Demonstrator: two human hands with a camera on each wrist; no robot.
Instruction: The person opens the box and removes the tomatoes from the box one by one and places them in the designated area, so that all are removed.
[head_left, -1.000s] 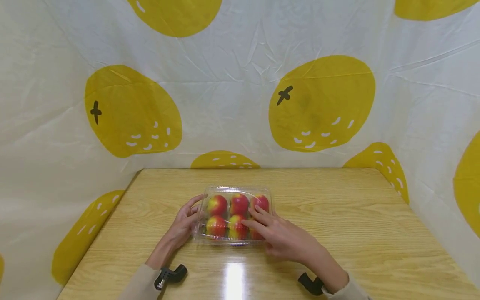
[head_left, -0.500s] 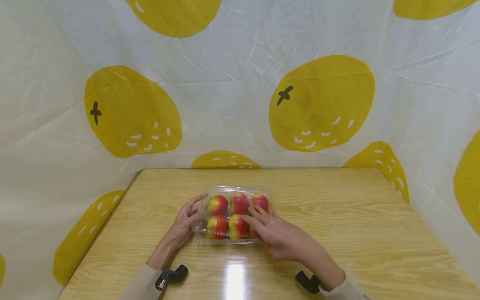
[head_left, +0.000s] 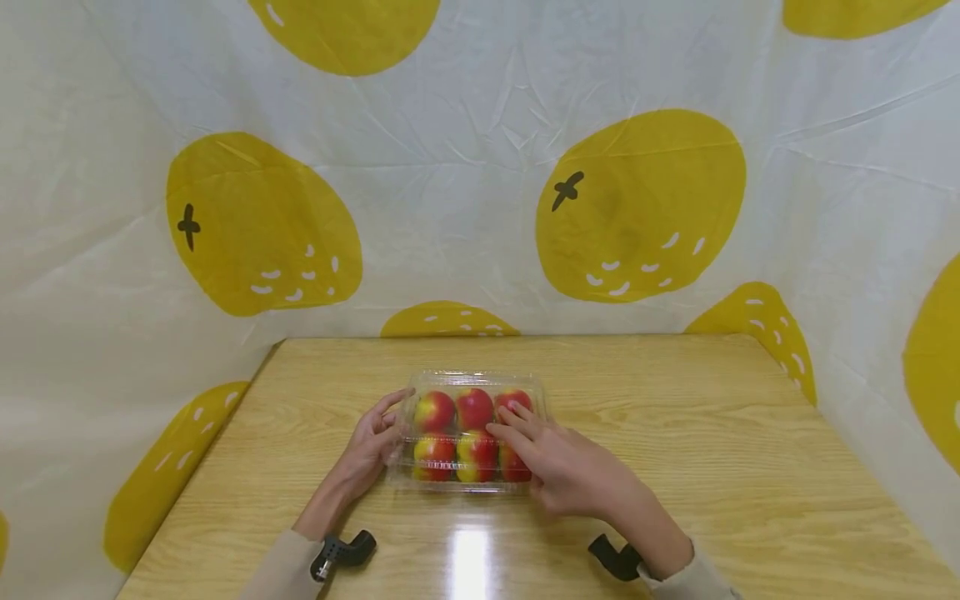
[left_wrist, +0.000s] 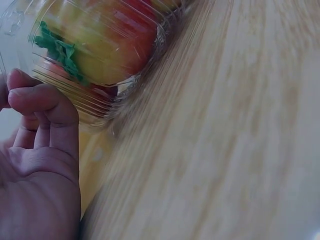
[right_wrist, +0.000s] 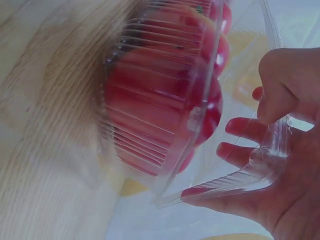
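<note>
Red and yellow apples (head_left: 475, 409) fill a clear plastic clamshell box (head_left: 480, 486) on the table. My left hand (head_left: 365, 448) steadies its left end, fingers bent against the side wall; the left wrist view shows the bent fingertips (left_wrist: 30, 95) at the ribbed corner and green leaves (left_wrist: 62, 54) inside. From the right, my right hand (head_left: 566, 467) reaches over the top, fingers spread above the apples. In the right wrist view the clear lid (right_wrist: 225, 181) stands tilted up off the tray on this side, with that hand gripping it; its fingers show through the plastic.
The box rests on a wooden table (head_left: 712, 433), nearer its left side. A white cloth (head_left: 450, 242) printed with yellow fruit surrounds the back and sides. Black curved wrist mounts (head_left: 352, 548) sit by both sleeves.
My right hand shifts slightly on the lid, its fingers drawing a little to the right. The lid's front ridge shows at a different angle across the front apples. The left hand stays put.
</note>
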